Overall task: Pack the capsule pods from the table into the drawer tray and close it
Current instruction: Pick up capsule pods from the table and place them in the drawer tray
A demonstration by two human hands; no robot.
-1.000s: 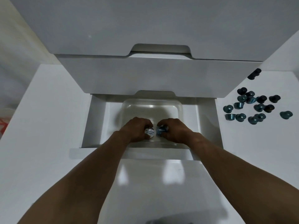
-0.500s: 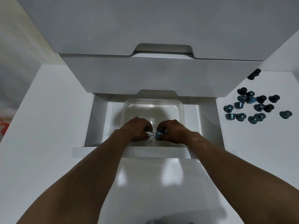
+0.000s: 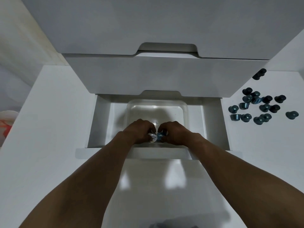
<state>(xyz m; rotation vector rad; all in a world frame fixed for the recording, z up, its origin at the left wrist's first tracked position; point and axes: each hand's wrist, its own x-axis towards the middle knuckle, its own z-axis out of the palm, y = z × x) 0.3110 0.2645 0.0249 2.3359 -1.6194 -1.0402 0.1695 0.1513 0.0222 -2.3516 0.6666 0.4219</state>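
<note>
The lowest white drawer [image 3: 102, 122] stands open with a clear plastic tray [image 3: 157, 106] inside. Both my hands reach into the tray's near edge. My left hand [image 3: 139, 130] grips a capsule pod with a white printed lid [image 3: 152, 137]. My right hand [image 3: 175, 131] grips a blue capsule pod [image 3: 159, 137] right beside it. The two pods nearly touch, low in the tray. Several dark blue and black pods [image 3: 259, 106] lie scattered on the white table to the right of the drawer.
Two shut white drawers [image 3: 164, 74] overhang the open one from above. One lone black pod [image 3: 259, 74] lies farther back on the right. The drawer's front panel [image 3: 105, 153] sits just under my forearms. Something red and white [image 3: 6, 125] shows at the far left edge.
Both hands have sunk slightly lower and closer together at the tray's near edge, still holding their pods. The pods on the table have not moved.
</note>
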